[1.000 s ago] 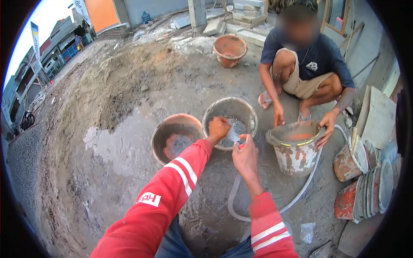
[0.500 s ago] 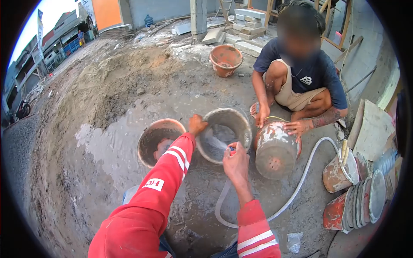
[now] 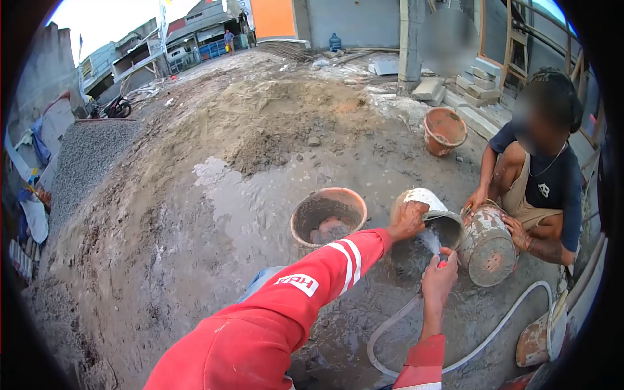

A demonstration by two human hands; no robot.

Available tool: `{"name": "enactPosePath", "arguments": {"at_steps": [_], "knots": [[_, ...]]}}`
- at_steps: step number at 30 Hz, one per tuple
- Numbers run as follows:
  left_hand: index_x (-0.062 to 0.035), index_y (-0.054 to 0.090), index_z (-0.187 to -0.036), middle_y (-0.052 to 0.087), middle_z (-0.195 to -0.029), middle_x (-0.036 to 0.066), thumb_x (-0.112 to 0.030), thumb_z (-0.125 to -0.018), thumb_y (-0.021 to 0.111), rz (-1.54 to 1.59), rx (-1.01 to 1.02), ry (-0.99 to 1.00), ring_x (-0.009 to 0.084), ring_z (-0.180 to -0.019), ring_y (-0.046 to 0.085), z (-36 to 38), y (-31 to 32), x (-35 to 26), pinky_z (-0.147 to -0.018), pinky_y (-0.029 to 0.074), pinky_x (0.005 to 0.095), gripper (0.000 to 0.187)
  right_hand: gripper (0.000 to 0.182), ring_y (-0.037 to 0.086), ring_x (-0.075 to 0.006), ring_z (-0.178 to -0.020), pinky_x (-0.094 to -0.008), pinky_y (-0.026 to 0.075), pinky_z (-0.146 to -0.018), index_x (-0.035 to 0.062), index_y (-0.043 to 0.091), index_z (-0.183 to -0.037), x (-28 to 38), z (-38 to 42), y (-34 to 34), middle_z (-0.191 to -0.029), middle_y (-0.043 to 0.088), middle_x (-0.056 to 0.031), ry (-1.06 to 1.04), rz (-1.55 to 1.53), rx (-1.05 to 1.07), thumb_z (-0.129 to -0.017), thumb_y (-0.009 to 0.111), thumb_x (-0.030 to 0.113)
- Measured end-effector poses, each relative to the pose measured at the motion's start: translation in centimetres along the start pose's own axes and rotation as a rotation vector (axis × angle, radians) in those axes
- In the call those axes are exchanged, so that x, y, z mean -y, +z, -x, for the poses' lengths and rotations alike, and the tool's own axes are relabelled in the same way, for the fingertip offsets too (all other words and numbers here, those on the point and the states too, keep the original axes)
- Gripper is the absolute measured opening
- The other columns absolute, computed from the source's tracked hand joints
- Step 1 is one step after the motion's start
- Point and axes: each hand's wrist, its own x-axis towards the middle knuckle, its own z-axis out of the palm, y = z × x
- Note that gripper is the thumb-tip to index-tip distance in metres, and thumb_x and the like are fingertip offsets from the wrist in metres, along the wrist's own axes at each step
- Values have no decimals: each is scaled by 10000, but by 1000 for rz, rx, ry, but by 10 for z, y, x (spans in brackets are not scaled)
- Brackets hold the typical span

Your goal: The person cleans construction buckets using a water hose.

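Observation:
My left hand (image 3: 408, 221) grips the rim side of a grey, white-smeared bucket (image 3: 422, 197), which is tipped over with its mouth towards my right hand. In my right hand (image 3: 439, 276) is the end of a pale hose (image 3: 372, 344), with a red and blue nozzle (image 3: 442, 260) showing at the fingers. Water (image 3: 429, 240) sprays from it into the tilted bucket. Left of that, an orange-rimmed bucket (image 3: 304, 211) stands upright with something pinkish inside. Against the tipped bucket's right side, a co-worker holds another mud-coated bucket (image 3: 487, 253) on its side.
The co-worker (image 3: 552, 175) squats at the right. Behind stands an orange bucket (image 3: 445, 127); a dirty bucket (image 3: 536, 341) is at lower right. Wet mud lies underfoot, with a sand heap (image 3: 279, 110) ahead and gravel (image 3: 91, 156) at far left. The hose loops across the ground.
My left hand has tipped the grey bucket from upright onto its side. The hose still sprays into it. My view has swung left, so everything appears further right.

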Motion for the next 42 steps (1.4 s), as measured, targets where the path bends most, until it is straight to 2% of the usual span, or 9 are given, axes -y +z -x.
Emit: {"name": "enactPosePath", "arguments": {"at_steps": [3, 8, 10, 13, 17, 19, 26, 32, 42], "knots": [[-109, 624, -948, 665, -958, 92, -101, -647, 651, 55, 124, 43, 376, -982, 620, -20, -23, 1, -800, 507, 499, 302, 226, 616, -381, -827, -486, 449, -779, 29, 545, -1143, 29, 9, -10, -928, 625, -209, 16, 39, 48, -928, 572, 94], [-86, 572, -866, 608, -832, 105, -84, -669, 657, -48, -216, 498, 335, -808, 631, -58, -54, 8, -724, 507, 439, 215, 243, 618, -438, -906, -492, 455, -801, -3, 562, -1118, 29, 6, -5, -978, 640, -248, -65, -54, -2, -893, 599, 81], [-93, 583, -855, 611, -833, 96, -75, -666, 639, -90, -162, 517, 323, -806, 639, -72, -84, 6, -703, 513, 445, 198, 254, 619, -444, -930, -485, 461, -817, -5, 571, -1126, 27, 6, -1, -992, 640, -258, -109, -76, -55, -889, 594, 81], [-142, 616, -814, 616, -780, 61, -159, -657, 676, -277, -291, 399, 335, -696, 619, -91, -108, 8, -600, 492, 462, 169, 253, 661, -368, -928, -420, 487, -806, 1, 595, -1134, 41, 9, -8, -1004, 661, -219, -90, -203, -31, -891, 593, 72], [-60, 567, -713, 503, -640, 189, -128, -649, 680, 7, -573, 243, 328, -530, 523, -93, -140, 3, -519, 388, 437, 147, 278, 655, -381, -891, -434, 504, -784, 9, 595, -1147, 53, 12, -6, -999, 663, -220, -232, -341, -24, -883, 619, 92], [-14, 648, -810, 628, -724, 208, -98, -669, 709, 113, -445, -186, 337, -631, 617, -81, -157, 0, -600, 461, 417, 175, 279, 648, -365, -881, -419, 505, -775, 16, 600, -1147, 65, 15, -12, -1016, 655, -189, -253, -334, 34, -879, 624, 91], [25, 633, -748, 471, -570, 116, -142, -747, 733, 212, -405, -314, 137, -577, 415, -33, -136, 34, -547, 389, 365, 194, 253, 627, -334, -859, -407, 500, -768, 29, 587, -1113, 78, 30, -25, -1006, 625, -159, -260, -284, 17, -873, 635, 92], [28, 645, -709, 542, -569, 100, -249, -770, 793, 208, -393, -612, 160, -561, 427, -27, -127, 24, -558, 399, 399, 319, 176, 628, -323, -630, -406, 472, -597, 3, 541, -1067, 93, 42, -21, -725, 597, -192, -244, -382, 155, -916, 600, 69], [16, 620, -645, 506, -526, 45, -333, -764, 832, 221, -426, -674, 144, -540, 417, -17, -121, 38, -526, 379, 385, 425, 139, 641, -402, -662, -444, 477, -595, -10, 542, -1010, 84, 35, -11, -720, 617, -220, -235, -316, 202, -909, 594, 70]]}}
